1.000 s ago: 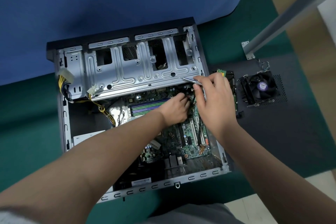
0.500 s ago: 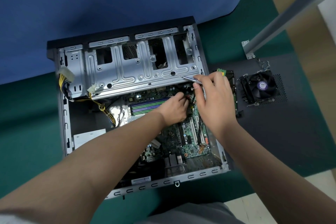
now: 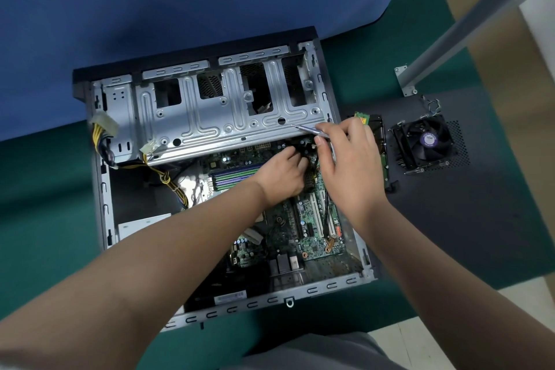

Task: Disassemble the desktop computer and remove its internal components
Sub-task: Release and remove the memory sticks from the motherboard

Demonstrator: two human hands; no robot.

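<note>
The open desktop case (image 3: 99,189) lies flat on a green surface, its green motherboard (image 3: 309,237) exposed. My left hand (image 3: 282,174) reaches down to the board's upper right, fingers curled around a black connector (image 3: 304,149) beside the memory sticks (image 3: 232,174). My right hand (image 3: 350,159) hovers over the same spot and holds a thin metal screwdriver (image 3: 306,128), its tip pointing left over the silver drive cage (image 3: 228,111). What my right fingertips touch below is hidden.
A yellow and black power cable bundle (image 3: 163,179) hangs at the case's left. The black side panel (image 3: 468,210) lies to the right, carrying a removed cooler fan (image 3: 423,141) and a hard drive (image 3: 383,153). A grey metal table leg (image 3: 468,18) crosses the upper right.
Both hands stay at the connector near the board's upper right. My left fingers have shifted slightly there. The screwdriver keeps its position.
</note>
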